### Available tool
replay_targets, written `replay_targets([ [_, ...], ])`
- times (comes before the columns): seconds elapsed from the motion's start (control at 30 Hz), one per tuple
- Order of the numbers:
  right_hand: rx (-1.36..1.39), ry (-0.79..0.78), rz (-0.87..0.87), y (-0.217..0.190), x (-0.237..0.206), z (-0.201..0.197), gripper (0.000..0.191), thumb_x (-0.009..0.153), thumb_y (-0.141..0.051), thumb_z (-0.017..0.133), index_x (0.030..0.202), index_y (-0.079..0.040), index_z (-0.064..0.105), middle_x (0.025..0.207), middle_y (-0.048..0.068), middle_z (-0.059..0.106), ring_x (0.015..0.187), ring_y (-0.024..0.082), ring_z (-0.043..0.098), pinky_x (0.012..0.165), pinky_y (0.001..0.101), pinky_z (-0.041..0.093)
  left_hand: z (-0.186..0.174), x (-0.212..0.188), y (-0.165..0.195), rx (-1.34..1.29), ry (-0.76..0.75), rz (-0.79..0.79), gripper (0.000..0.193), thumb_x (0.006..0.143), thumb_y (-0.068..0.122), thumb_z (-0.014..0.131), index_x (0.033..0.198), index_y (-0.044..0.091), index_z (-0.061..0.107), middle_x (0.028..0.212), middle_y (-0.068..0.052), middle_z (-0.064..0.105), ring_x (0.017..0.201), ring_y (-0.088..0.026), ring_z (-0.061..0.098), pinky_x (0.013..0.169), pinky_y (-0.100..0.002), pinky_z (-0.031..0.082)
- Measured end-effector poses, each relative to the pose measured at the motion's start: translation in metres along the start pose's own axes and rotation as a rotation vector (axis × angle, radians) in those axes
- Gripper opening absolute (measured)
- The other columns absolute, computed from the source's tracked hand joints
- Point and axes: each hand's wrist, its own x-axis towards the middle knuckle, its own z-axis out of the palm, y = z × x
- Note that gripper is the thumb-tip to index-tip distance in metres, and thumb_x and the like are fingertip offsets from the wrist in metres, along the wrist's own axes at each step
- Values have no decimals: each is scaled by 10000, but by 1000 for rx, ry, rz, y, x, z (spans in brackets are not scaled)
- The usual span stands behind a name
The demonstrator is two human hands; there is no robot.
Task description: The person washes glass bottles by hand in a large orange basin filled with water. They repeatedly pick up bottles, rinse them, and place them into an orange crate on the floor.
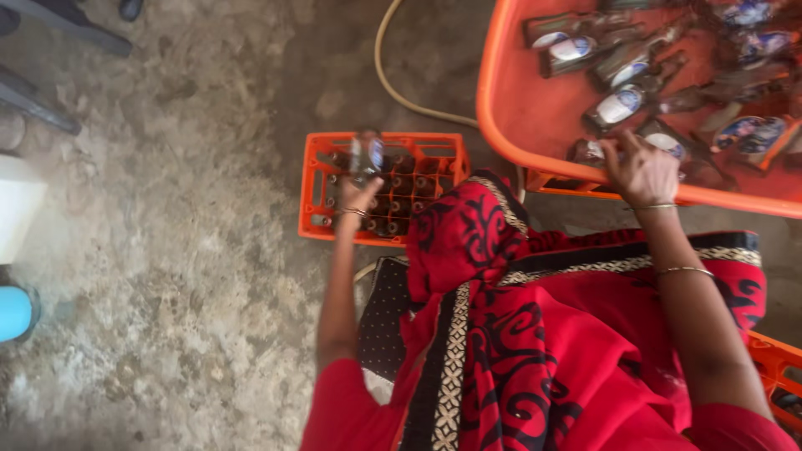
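Down on the wet concrete floor (184,250), the left hand (357,196) is clenched around a glass bottle (366,154), holding it just above an orange bottle crate (317,188) whose compartments already hold dark bottles. The bottle is blurred, so its tilt cannot be told. Off to the other side, the right hand (642,171) reaches over the rim of a large orange tub (510,108); its fingers rest on one of the labelled bottles (618,104) lying in the water, though whether it truly grips cannot be told. A pale hose (393,83) curves across the floor between crate and tub.
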Motion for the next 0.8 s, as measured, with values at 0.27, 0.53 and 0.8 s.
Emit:
replay_targets([
  [0.27,-85,20,-20,-12,-73,73,263,1188,-337,599,1020,-153,685,800,95,709,698,310,674,793,452,530,83,3,-105,525,-183,-174,995,827,524,849,1450,-9,286,1061,-241,682,786,-328,738,612,-430,610],
  [0.53,-84,32,20,63,-56,144,268,1144,-308,624,938,-161,713,742,76,675,674,303,660,728,447,508,204,80,-91,1100,-189,187,789,767,380,879,1361,91,447,1078,-183,726,963,-353,726,763,-462,607],
  [0.8,-97,68,42,77,7,208,255,1079,-304,659,899,-131,712,757,84,687,640,297,653,579,430,497,253,193,-77,1384,-31,719,152,946,211,614,970,149,751,1303,-92,590,904,-301,724,717,-468,618],
])
